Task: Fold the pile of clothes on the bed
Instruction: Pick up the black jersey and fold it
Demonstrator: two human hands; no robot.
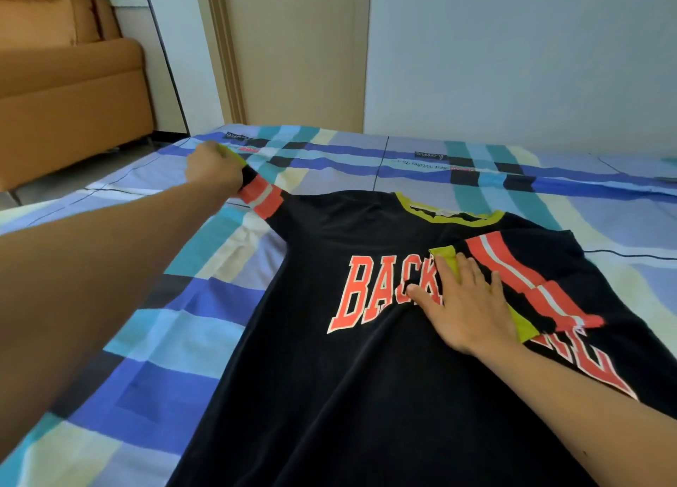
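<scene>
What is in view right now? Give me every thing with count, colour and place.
T-shirt: one, black with red lettering, spread flat at centre.
outstretched sleeve: one, black with red-white stripes, pulled toward the far left.
folded sleeve: one, same colours, yellow-green cuff, laid over the chest.
bed sheet: one, blue, teal and cream check, under the shirt.
sofa: one, orange, far left beyond the bed.
door: one, beige, behind the bed.
wall: one, pale, far right.
left hand: one, grips the outstretched sleeve's end.
right hand: one, flat, presses the folded sleeve.
</scene>
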